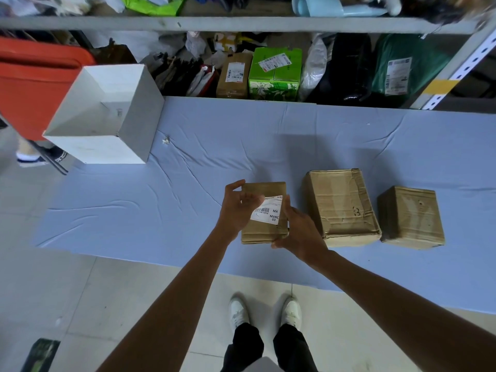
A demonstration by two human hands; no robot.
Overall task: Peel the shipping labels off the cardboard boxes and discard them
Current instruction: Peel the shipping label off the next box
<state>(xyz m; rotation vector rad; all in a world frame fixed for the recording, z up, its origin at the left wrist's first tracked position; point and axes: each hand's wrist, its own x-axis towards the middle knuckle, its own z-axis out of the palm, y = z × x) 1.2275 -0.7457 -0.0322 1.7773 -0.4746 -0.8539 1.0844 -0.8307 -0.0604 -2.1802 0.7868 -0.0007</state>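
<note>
The shipping label [268,212] is stuck on top of a cardboard box [261,233], the leftmost of three in a row toward the near side of the blue-covered surface [161,210]. The left grip [237,208] curls its fingers onto the label's left edge, thumb raised. The right grip [298,229] clasps the box's near right corner. Just beside it stands a larger box [341,205], then a third box [410,217]. An open white carton [107,114] sits at the far left corner.
</note>
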